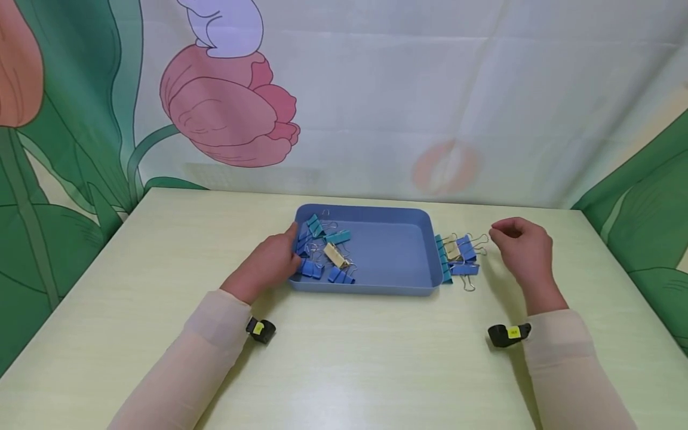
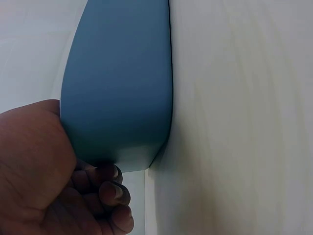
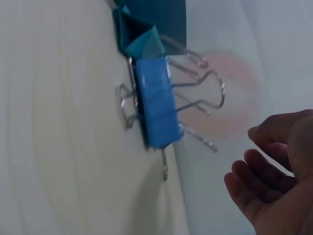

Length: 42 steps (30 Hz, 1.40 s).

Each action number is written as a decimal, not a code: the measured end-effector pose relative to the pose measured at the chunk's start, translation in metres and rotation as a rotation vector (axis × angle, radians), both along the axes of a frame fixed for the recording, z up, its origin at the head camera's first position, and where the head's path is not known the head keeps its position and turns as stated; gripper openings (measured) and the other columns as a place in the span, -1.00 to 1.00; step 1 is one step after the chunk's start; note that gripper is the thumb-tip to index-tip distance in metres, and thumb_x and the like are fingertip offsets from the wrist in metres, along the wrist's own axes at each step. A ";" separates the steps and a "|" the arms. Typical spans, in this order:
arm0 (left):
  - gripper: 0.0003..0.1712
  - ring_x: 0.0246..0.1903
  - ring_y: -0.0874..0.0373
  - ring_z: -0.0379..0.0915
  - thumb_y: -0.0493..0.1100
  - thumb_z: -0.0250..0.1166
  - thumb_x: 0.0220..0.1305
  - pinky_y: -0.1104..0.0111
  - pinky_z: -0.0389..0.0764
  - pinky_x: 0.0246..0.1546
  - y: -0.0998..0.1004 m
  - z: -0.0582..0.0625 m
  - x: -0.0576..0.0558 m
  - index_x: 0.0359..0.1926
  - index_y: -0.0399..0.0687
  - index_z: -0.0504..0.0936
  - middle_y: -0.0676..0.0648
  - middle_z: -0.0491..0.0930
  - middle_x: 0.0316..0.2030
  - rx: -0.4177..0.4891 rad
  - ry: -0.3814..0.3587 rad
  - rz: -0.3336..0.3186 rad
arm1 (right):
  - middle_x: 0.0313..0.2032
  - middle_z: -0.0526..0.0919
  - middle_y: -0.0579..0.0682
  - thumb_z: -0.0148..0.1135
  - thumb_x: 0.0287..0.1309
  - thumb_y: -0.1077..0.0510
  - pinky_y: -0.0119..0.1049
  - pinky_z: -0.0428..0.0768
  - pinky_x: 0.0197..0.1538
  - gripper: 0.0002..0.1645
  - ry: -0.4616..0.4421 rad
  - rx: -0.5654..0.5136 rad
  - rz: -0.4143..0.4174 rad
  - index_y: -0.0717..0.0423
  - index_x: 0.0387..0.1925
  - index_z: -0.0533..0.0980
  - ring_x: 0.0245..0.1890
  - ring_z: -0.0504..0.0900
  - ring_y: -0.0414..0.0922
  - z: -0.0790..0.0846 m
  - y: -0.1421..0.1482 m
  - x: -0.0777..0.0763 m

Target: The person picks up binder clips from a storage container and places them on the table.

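A shallow blue tray (image 1: 395,251) stands on the table with several blue, teal and yellow binder clips (image 1: 335,255) lying in its left part. My left hand (image 1: 271,260) grips the tray's left end, thumb over the rim and the other fingers (image 2: 115,193) bent against the outer wall. Just outside the tray's right wall is a cluster of binder clips: a long teal one (image 1: 444,263), a pale yellow one (image 1: 452,249) and blue ones (image 3: 159,100). To the right of this cluster my right hand (image 1: 524,254) hovers, fingers loosely bent and holding nothing, apart from the wire handles.
The pale wooden table (image 1: 349,364) carries the tray near its back edge. Behind it hangs a printed cloth (image 1: 365,107) with flowers and leaves. A small black wrist camera (image 1: 261,330) sits by my left sleeve and another camera (image 1: 507,335) by my right.
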<state>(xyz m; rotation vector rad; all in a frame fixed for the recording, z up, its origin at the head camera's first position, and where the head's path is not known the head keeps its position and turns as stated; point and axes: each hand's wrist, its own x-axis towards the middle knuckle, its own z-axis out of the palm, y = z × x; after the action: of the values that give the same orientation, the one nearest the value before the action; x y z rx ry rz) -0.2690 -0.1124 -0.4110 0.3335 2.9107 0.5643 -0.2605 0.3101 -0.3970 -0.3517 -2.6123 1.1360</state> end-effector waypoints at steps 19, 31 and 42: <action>-0.17 -0.16 0.00 0.43 -0.21 0.05 0.31 0.25 0.46 -0.14 0.000 -0.001 -0.002 0.49 -0.35 -0.09 -0.31 0.33 0.34 -0.003 -0.006 0.007 | -0.12 0.58 -0.11 0.22 0.24 0.03 -0.54 0.52 -0.16 -0.58 0.094 -0.151 0.177 0.14 0.07 0.54 -0.13 0.55 -0.20 0.025 -0.036 0.013; -0.17 -0.24 0.02 0.44 -0.21 0.05 0.32 0.28 0.45 -0.22 0.000 0.001 0.000 0.49 -0.36 -0.10 -0.32 0.38 0.31 -0.004 -0.008 0.000 | -0.17 0.59 -0.19 0.25 0.21 0.11 -0.51 0.54 -0.10 -0.64 0.152 -0.167 0.321 0.18 0.01 0.56 -0.16 0.57 -0.32 0.025 -0.058 0.013; -0.18 -0.02 -0.02 0.42 -0.20 0.04 0.34 0.19 0.51 0.03 0.001 0.000 -0.001 0.50 -0.32 -0.12 -0.28 0.24 0.40 -0.010 -0.024 0.016 | -0.04 0.64 0.06 0.28 0.19 0.14 -0.41 0.55 -0.02 -0.67 0.102 -0.168 0.393 0.11 0.00 0.57 -0.08 0.59 -0.21 0.027 -0.089 0.014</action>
<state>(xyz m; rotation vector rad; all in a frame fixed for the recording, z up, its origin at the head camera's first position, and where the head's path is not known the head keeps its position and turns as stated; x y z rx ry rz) -0.2697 -0.1117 -0.4113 0.3004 2.8947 0.5525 -0.2465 0.2213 -0.3700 0.1960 -2.5684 1.4579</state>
